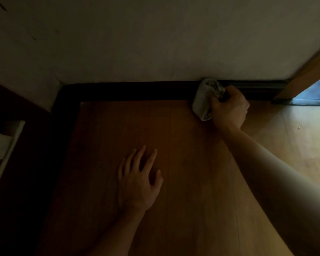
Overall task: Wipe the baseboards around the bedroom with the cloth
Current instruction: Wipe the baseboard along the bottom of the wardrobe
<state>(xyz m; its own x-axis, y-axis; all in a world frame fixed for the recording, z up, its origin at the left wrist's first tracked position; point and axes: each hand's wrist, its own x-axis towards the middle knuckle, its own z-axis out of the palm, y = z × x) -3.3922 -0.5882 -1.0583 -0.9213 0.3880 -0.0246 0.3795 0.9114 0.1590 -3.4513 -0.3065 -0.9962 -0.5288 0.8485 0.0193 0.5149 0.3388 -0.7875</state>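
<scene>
Cloth (204, 100) sits bunched in the right hand (229, 109), fingers curled tight round it, and its top edge is pressed against the dark baseboard (137, 90) where the wall (155, 43) meets the floor (192, 163). The pale bundle juts out to the left of the fist, its lower end reaching down over the wooden boards. The right arm stretches in from the lower right corner, bare to the edge of view.

Down at centre, the left hand (139, 182) lies flat on the floor, fingers straight and spread, holding nothing, well apart from the cloth and the baseboard.

The baseboard runs as a dark strip across the view and turns the corner at the left, heading down the side wall. To the right of the fist a wooden frame (307, 78) slants up, with a patch of daylight (314, 91) beside it brightening that end of the floor. At the far left a pale edge (6, 145) shows in deep shadow; what it belongs to cannot be told.
</scene>
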